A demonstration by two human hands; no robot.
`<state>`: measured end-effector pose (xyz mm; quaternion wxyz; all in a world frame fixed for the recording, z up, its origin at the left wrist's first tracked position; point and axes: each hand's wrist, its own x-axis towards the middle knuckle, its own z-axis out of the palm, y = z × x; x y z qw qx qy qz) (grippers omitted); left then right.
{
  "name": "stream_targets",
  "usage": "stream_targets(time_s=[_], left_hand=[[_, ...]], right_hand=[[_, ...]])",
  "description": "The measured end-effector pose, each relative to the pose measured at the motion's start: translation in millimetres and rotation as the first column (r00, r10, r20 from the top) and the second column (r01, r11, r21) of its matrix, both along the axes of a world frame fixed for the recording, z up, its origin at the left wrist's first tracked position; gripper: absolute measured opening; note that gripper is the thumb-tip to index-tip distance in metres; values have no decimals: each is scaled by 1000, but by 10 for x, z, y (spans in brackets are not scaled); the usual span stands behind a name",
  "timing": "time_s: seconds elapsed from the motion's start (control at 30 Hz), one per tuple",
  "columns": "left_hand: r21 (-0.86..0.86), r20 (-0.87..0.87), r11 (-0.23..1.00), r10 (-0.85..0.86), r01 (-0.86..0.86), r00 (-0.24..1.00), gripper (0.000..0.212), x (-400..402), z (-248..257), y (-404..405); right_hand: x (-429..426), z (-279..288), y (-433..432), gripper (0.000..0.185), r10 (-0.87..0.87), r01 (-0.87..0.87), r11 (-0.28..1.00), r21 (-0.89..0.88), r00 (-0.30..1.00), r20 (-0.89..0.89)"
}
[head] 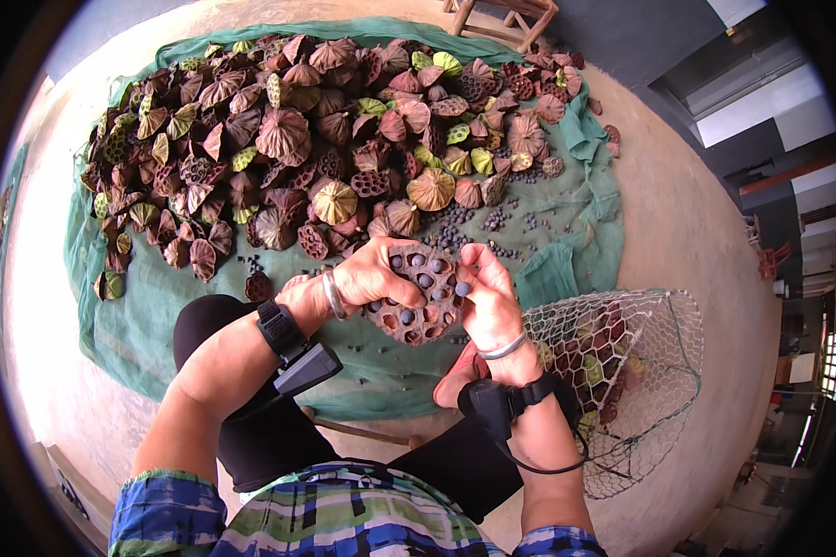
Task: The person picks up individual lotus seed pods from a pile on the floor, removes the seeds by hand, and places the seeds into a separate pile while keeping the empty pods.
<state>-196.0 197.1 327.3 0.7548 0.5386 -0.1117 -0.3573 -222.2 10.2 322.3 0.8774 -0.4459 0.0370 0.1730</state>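
Observation:
A dried brown lotus seed pod [428, 324] is gripped at its left edge by my left hand [376, 275], the thumb lying across its face. Dark round seeds sit in several of its holes, while other holes are hollow. At the pod's right side, my right hand [491, 299] has one dark lotus seed [462, 288] at its thumb and bent fingers. Below and beyond both hands spreads a green mesh cloth [265, 369], with loose dark seeds [449, 226] scattered just past the pod.
A broad heap of brown and green lotus pods [285, 136] covers the cloth's far side. To my right, a wire mesh basket [651, 445] lies with pods inside. A wooden stool [505, 17] stands beyond the heap on the concrete floor [676, 230].

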Motion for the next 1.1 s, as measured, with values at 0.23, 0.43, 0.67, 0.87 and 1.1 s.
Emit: stream_targets(time_s=[0.23, 0.43, 0.67, 0.87, 1.1], left_hand=[[140, -156, 971, 217, -196, 964, 45, 33, -202, -55], [388, 166, 826, 374, -409, 912, 56, 34, -289, -70], [518, 324, 822, 67, -236, 944, 50, -6, -132, -44], [505, 381, 848, -49, -163, 923, 45, -35, 29, -46], [463, 640, 870, -198, -167, 743, 38, -47, 73, -55]], right_hand=[[60, -174, -10, 10, -164, 216, 887, -409, 974, 159], [87, -121, 18, 17, -93, 307, 715, -628, 932, 350], [67, -7, 64, 15, 110, 194, 669, -717, 929, 354], [53, -41, -27, 11, 151, 23, 768, -640, 965, 216], [123, -41, -154, 13, 337, -303, 868, -393, 941, 18]])
